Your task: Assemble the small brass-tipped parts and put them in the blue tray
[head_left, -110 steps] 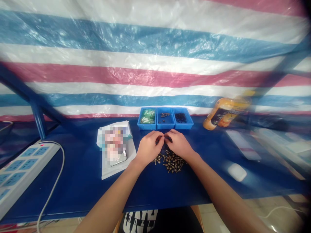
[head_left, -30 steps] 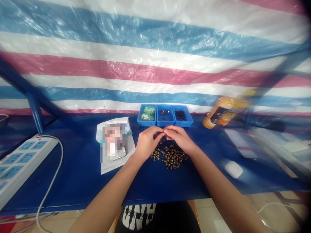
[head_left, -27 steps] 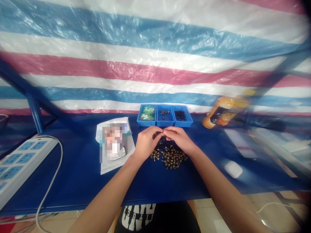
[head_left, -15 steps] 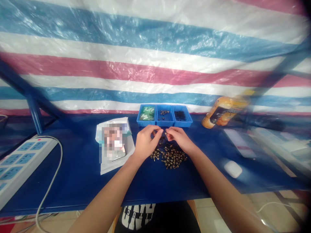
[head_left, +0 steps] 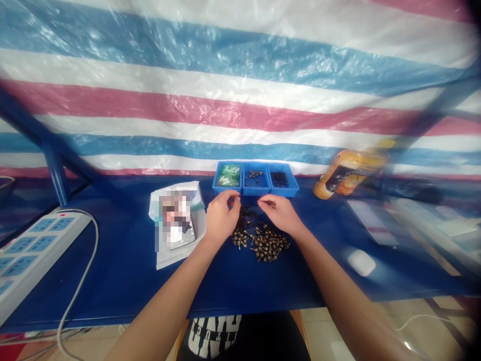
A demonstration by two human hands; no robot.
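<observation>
On the blue-covered workbench (head_left: 210, 296), 1 loose heap of small brass-and-black screw-like fittings (head_left: 261, 242) lay just below 3 blue plastic bins (head_left: 255, 194). Left hand (head_left: 223, 219) curled, right hand (head_left: 281, 214) loosely pinched, both beside the heap, apart; any hold could not be told. Parts this small wanted fingertip handling.

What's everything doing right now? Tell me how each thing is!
Left hand: raised, fingers curled.
Right hand: fingertips pinched together above the pile.
Pile of small metal parts: loose, heaped.
Blue tray: three compartments, all filled.
Orange bottle: lying on its side.
Power strip: lying flat, sockets unused.
</observation>
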